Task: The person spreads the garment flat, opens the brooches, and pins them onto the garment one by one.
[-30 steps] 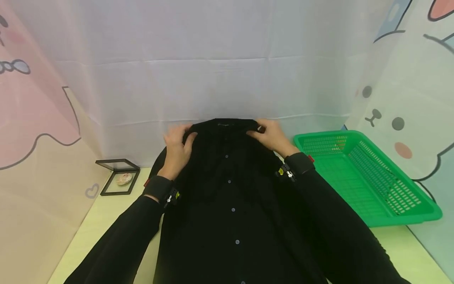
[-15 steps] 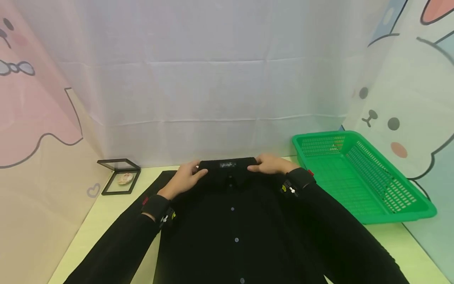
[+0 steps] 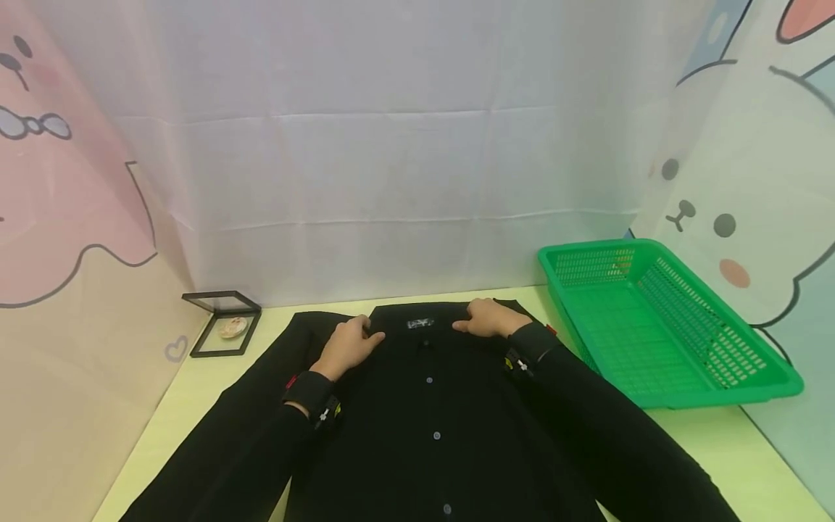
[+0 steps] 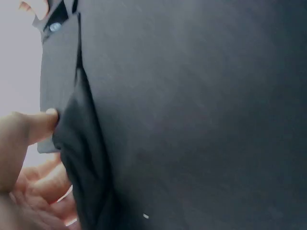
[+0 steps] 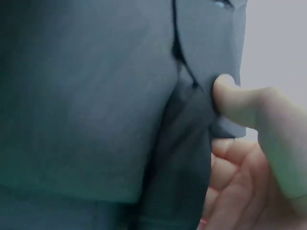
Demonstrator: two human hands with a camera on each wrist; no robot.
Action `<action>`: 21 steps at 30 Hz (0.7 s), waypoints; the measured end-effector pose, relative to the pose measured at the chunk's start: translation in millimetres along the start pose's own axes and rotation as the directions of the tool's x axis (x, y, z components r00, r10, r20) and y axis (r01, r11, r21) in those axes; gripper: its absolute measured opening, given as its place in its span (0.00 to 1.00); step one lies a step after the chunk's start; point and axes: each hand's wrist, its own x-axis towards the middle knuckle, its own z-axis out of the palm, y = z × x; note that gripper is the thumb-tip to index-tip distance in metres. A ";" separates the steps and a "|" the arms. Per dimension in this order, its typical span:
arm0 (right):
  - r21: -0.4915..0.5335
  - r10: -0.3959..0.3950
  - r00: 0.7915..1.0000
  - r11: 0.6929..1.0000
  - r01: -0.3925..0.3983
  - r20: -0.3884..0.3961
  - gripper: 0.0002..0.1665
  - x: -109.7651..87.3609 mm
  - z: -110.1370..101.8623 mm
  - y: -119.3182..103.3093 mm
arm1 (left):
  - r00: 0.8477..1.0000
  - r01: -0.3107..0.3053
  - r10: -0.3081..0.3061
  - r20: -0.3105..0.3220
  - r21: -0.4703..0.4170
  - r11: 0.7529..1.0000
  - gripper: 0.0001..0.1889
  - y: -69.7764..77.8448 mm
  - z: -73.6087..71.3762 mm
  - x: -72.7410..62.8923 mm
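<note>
Pinching hands: from where I stand, the left hand (image 3: pixel 346 351) has one end of the collar (image 3: pixel 394 317) between thumb and fingers, the right hand (image 3: pixel 491 319) the other end, well apart.
Black shirt (image 3: pixel 398 435): laid on the pale table (image 3: pixel 189 395), buttons up, collar towards the white curtain (image 3: pixel 391 167).
Green basket (image 3: pixel 724 399): over on the person's right, near the shirt.
Black case (image 3: pixel 218 353): lid raised, far left, a small roundish piece (image 3: pixel 233 328) inside.
</note>
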 end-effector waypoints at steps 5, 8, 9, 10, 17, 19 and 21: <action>-0.008 0.005 0.991 1.000 -0.006 -0.131 0.31 -2.1 -3.2 -2.7 | 0.997 0.003 -0.005 -0.074 -0.034 0.999 0.18 11.7 -4.5 2.1; 0.004 0.048 0.993 0.999 -0.048 -0.106 0.34 -3.9 -2.4 -1.4 | 0.997 0.066 -0.066 -0.047 -0.001 0.998 0.22 15.9 -7.7 -0.5; 0.005 0.065 0.994 0.998 -0.065 -0.085 0.35 -4.5 -1.9 -0.9 | 0.995 0.094 -0.093 -0.032 0.037 0.995 0.24 16.9 -8.2 -2.0; 0.001 0.079 0.995 0.997 -0.079 -0.068 0.35 -4.7 -1.5 0.2 | 0.993 0.119 -0.118 -0.021 0.085 0.989 0.27 17.5 -8.3 -2.9; 0.012 0.088 0.995 0.996 -0.088 -0.052 0.34 -3.9 1.3 5.6 | 0.975 0.220 -0.202 -0.097 0.258 0.941 0.20 6.7 -17.3 0.9; 0.006 0.085 0.995 0.996 -0.085 -0.056 0.31 -2.3 2.5 6.4 | 0.972 0.229 -0.204 -0.116 0.276 0.934 0.13 -0.6 -25.3 2.5; 0.004 0.091 0.994 0.996 -0.090 -0.059 0.29 -1.5 4.0 6.1 | 0.973 0.226 -0.199 -0.118 0.305 0.925 0.08 -8.4 -33.5 3.2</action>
